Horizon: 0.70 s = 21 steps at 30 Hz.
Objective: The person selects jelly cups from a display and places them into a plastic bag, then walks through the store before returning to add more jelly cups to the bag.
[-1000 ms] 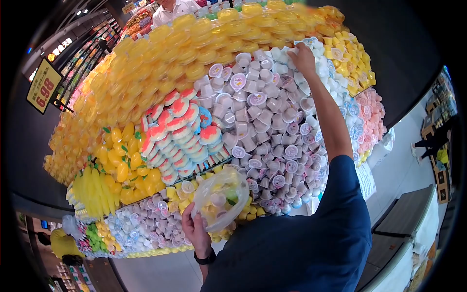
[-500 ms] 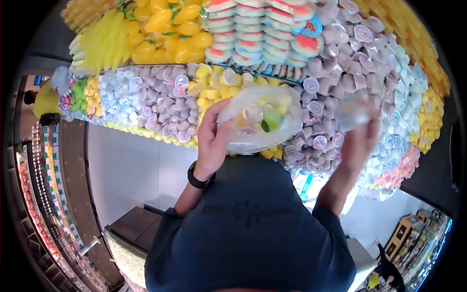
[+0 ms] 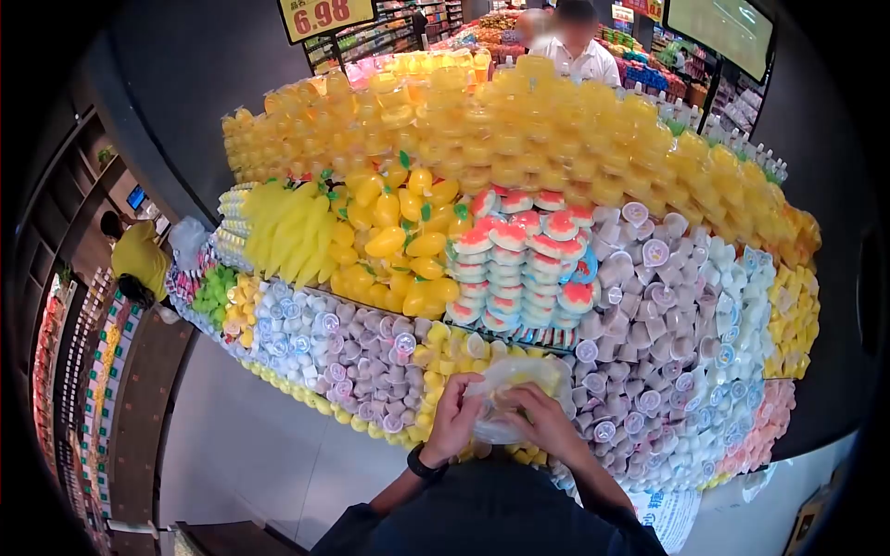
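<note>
A clear plastic bag point(image 3: 547, 372) with pale and yellowish pieces inside is before me, above the front edge of the jelly display. My left hand point(image 3: 452, 422) grips its left side and wears a black wristband. My right hand point(image 3: 549, 422) is at the bag's right side, fingers bent inward over it; what they hold is hidden. Under and around the bag lie small yellow jelly cups point(image 3: 440, 357). Grey-purple jelly cups point(image 3: 640, 357) are heaped just right of my hands.
Behind stand stacked red-and-white round packs point(image 3: 505, 264), yellow mango-shaped packs point(image 3: 394, 241), long yellow packs point(image 3: 287, 232) and a high wall of amber jelly cups point(image 3: 556, 139). A person point(image 3: 579, 56) is beyond it; another in yellow point(image 3: 141, 259) bends at the left. A price sign point(image 3: 324, 17) hangs above.
My right hand has come left from over the grey-purple cups, where it held a small pale cup, to the bag. My left hand keeps the bag. The view has tilted up.
</note>
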Tool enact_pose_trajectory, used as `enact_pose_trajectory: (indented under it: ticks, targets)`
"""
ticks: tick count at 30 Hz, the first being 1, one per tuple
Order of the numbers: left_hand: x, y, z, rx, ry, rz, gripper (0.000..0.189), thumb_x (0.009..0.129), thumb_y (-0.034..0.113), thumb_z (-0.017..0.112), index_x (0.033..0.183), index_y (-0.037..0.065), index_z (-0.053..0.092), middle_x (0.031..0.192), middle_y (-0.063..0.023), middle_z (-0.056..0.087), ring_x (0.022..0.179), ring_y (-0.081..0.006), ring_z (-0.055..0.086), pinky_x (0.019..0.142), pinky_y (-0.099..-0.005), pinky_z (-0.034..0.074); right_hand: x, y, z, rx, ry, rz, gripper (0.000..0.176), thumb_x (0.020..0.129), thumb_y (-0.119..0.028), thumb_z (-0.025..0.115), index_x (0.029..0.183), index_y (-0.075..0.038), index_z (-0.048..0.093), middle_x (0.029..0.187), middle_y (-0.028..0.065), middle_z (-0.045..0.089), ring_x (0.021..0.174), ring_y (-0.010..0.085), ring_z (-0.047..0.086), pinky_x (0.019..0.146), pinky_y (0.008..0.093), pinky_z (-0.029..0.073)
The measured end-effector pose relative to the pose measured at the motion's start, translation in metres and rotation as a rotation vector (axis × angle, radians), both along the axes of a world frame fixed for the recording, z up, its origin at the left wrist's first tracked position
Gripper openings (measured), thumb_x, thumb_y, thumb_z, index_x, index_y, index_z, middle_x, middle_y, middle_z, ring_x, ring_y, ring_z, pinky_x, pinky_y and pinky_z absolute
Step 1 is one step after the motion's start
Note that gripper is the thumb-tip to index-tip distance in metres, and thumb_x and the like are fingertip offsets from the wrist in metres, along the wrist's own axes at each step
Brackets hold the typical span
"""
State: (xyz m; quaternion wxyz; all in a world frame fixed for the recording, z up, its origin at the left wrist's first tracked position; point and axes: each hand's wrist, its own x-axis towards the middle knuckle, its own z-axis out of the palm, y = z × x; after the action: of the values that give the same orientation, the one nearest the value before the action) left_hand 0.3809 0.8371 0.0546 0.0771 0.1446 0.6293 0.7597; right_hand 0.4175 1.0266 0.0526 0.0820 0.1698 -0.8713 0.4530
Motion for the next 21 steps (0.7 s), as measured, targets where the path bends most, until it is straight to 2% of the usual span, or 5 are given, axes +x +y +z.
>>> enact_pose_trajectory:
  ticks: [6,10,12,17,21]
  targets:
    - [-0.004,-0.006,-0.011,-0.032,0.011,-0.05,0.017,0.093,0.001,0.044,0.108,0.004,0.053,0.079,0.0034,0.048,0.066,-0.0032,0.043,0.059,-0.019,0.035,0.005,0.077,0.009,0.037,0.075,-0.172,0.023,0.078,-0.005,0.069,0.1,-0.004,0.063,0.105,0.0116,0.063,0.083,0.0239,0.063,0.071,0.0299,0.052]
    - [-0.006,-0.003,-0.005,-0.064,0.034,-0.039,0.016,0.091,-0.001,0.045,0.101,0.004,0.057,0.079,0.0022,0.047,0.067,-0.0046,0.043,0.06,-0.0198,0.035,0.011,0.177,0.024,-0.051,0.08,-0.534,0.019,0.082,-0.003,0.067,0.1,-0.003,0.062,0.094,0.0054,0.064,0.081,0.0128,0.06,0.067,0.0269,0.049]
    - [-0.008,0.0,-0.014,-0.058,0.121,0.025,0.015,0.089,-0.002,0.046,0.094,0.003,0.059,0.08,0.0006,0.047,0.069,-0.0065,0.044,0.062,-0.0206,0.035,0.012,0.225,0.043,-0.383,0.189,-0.674,0.014,0.088,-0.006,0.062,0.101,0.0,0.061,0.09,0.0021,0.063,0.081,0.0098,0.058,0.073,0.0253,0.047]
    - [-0.01,0.004,-0.025,-0.073,0.175,-0.034,0.012,0.089,-0.002,0.05,0.085,0.002,0.061,0.079,-0.0005,0.048,0.07,-0.0086,0.044,0.064,-0.0216,0.033,0.025,0.375,0.088,-0.556,0.666,-1.209,0.023,0.09,-0.021,0.063,0.102,-0.002,0.064,0.093,0.0025,0.065,0.083,0.0114,0.06,0.071,0.0247,0.043]
    - [-0.009,0.001,-0.028,-0.111,0.122,0.036,0.013,0.09,0.0,0.05,0.081,0.002,0.059,0.079,-0.0009,0.048,0.07,-0.0088,0.044,0.065,-0.0209,0.032,0.013,0.446,0.089,-0.201,0.626,-1.513,0.02,0.083,-0.015,0.065,0.098,-0.002,0.064,0.086,0.0066,0.066,0.078,0.0154,0.062,0.074,0.029,0.049]
